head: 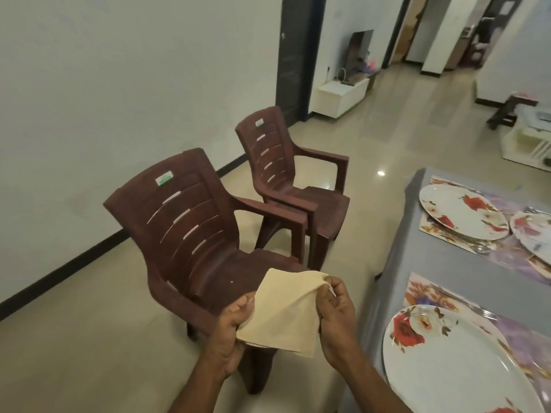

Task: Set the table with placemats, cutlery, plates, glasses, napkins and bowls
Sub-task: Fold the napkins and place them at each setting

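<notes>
Napkin: cream folded cloth napkin (286,311), held in the air above brown plastic chair (190,234)
Left hand (234,326): pinches its left edge
Right hand (335,311): pinches its upper right corner
Worktop (429,257): grey, right, bearing floral white plates (462,211)

Two bare forearms come up from the bottom of the view, with no sleeve, watch or bracelet showing on either. The left hand (231,329) and right hand (335,318) wear no rings or gloves; short fingernails show

left hand (235,318): fingers curled, pinching | right hand (335,311): fingers curled, pinching
</notes>
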